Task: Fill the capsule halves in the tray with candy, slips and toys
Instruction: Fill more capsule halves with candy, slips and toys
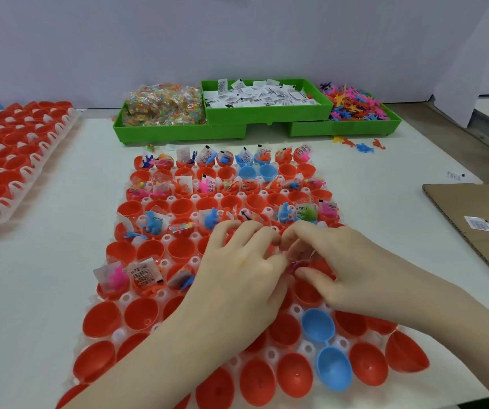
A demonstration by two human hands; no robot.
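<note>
**What the view hides**

The left hand (239,261) and right hand (330,261) meet over the middle of the tray (165,240), covering several capsule halves (148,252); the small clear-wrapped item (296,262) pinched between their fingers is too blurred to identify. Both forearms run off the bottom edge, as does the tray's nearest row. The second tray (39,149) at the left is cut by the frame edge. Print on the slips (255,94) in the green bin (267,113) is too small to read. The cardboard (479,208) is cropped at the right.
</note>
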